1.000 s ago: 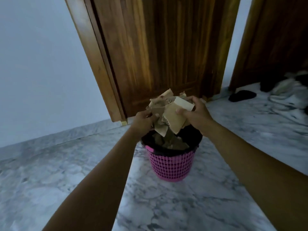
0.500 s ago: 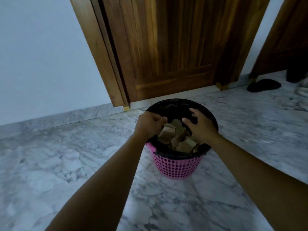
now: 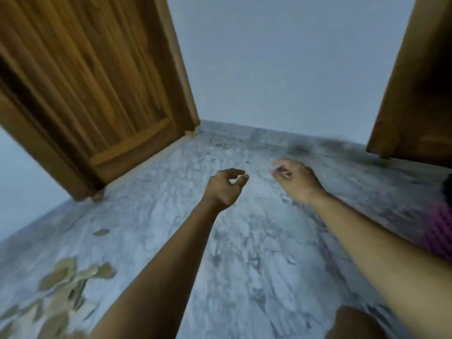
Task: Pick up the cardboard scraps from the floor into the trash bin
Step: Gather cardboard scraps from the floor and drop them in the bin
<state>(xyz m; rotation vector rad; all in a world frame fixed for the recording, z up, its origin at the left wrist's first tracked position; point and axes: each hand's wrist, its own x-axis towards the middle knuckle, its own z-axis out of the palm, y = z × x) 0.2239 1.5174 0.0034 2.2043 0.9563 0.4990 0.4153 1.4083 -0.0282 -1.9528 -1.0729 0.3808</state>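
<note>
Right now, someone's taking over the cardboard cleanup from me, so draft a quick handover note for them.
Left-hand grip: empty, fingers loosely curled, above the floor.
Right-hand grip: empty too.
Cardboard scraps: blurred pile on the marble floor, lower left; one stray scrap beyond it.
Trash bin: pink, at the right edge; contents not visible.
Done: cannot tell from this view.
Left: gather the pile and the stray, then carry them to the bin.

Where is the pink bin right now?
In the head view the pink bin peeks in at the far right edge, mostly cut off, on the marble floor just beyond the right forearm.
</note>
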